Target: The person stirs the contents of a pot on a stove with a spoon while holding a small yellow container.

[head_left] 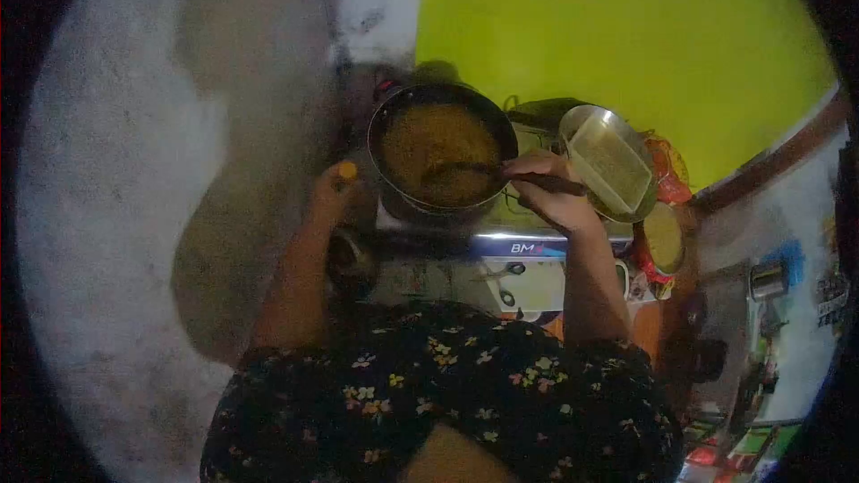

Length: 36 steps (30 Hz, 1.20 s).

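A deep black pan point(379, 148) sits on the stove, holding orange-brown food point(443, 136). My right hand point(548, 186) is closed round the dark handle of a spatula point(474, 166) at the pan's right rim. The spatula's head lies in the food and is partly hidden by it. Left of the pan, my left hand point(333, 193) is closed on a small thing with a round orange end point(347, 171). Its exact kind is too blurred to tell.
The stove point(501, 246) stands against a yellow-green wall point(626, 27). Right of the pan, a metal bowl point(582, 118) holds a rectangular translucent container point(613, 165). Red packets point(669, 170) and a round tub point(663, 237) are further right. A dark rounded vessel point(352, 261) is below my left hand.
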### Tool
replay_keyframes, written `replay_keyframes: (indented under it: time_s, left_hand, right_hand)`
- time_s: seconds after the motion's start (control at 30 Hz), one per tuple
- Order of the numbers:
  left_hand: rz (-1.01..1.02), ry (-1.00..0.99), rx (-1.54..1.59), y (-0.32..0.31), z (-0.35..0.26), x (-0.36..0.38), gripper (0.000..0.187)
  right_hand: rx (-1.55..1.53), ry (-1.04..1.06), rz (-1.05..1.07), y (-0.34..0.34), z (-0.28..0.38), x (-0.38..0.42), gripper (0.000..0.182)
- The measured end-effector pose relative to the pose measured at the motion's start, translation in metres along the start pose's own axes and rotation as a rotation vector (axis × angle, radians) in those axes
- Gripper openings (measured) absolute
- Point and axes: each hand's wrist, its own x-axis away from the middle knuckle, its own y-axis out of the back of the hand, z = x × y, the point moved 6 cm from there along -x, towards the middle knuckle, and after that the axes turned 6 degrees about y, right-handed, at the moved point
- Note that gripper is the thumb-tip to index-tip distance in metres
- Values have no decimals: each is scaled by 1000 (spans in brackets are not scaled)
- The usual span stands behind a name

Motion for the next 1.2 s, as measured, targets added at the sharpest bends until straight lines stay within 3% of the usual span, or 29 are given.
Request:
replay_keyframes:
  time_s: [0.13, 0.27, 0.37, 0.43, 0.63, 0.9, 1.0, 1.1, 1.2]
  left_hand:
    - [-17, -2, -26, 3, -8, 6, 56]
    - [-69, -21, -117, -5, 19, -14, 55]
    - [-57, 3, -83, 7, -19, 13, 53]
    - [-62, -14, -61, 5, -14, 10, 52]
    - [-40, -22, -1, 7, -20, 17, 52]
    - [-62, -23, -79, 6, -12, 12, 54]
    - [-45, 1, -72, 1, 2, 4, 54]
    - [-26, 35, -30, 4, -10, 11, 54]
    - [-53, -2, -8, -3, 9, -1, 53]
  right_hand:
    - [106, 68, -31, 3, 10, -4, 17]
    - [61, -18, -15, -6, 4, -1, 17]
    - [51, -76, 17, -4, 6, 0, 18]
    - [53, -115, 8, 2, 3, 3, 19]
    - [131, 29, -126, 14, 15, 1, 19]
    - [172, 135, 46, -20, 0, 0, 23]
    - [13, 111, 75, -6, 4, 3, 20]
    - [114, -78, 7, 17, 7, 8, 17]
    - [185, 53, -80, 40, 13, 10, 14]
